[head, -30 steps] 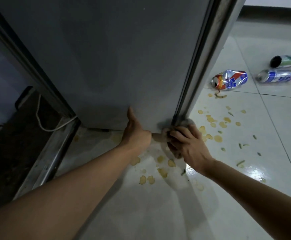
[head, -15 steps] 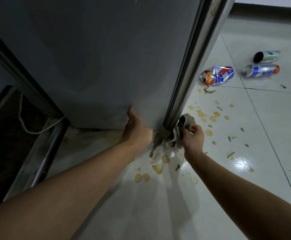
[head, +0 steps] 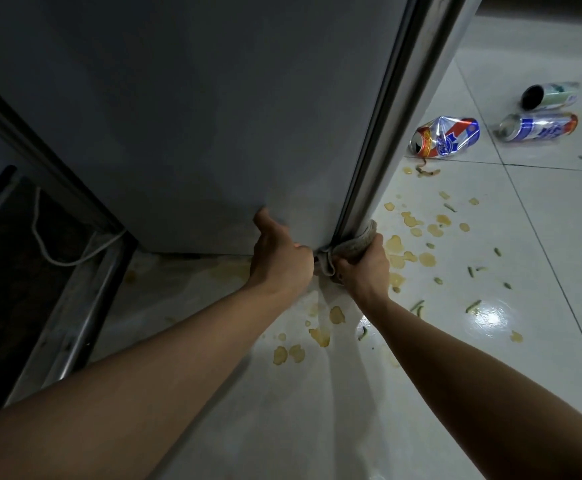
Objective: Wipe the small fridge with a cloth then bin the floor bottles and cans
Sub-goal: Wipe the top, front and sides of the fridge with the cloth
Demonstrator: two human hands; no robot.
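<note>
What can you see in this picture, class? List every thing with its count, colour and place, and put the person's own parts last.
fridge: one, grey, upper left, on the floor
cloth: one, beige-grey, at the fridge's bottom corner
cans: three, lying on the floor, upper right; one crushed
cord: one, white, left of the fridge
stains: many, yellow, scattered on the floor
floor: white glossy tiles
left hand: grips the fridge's lower edge
right hand: holds the cloth

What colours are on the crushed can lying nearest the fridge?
The crushed can is silver with blue, red and orange markings, seen in the head view.
</note>
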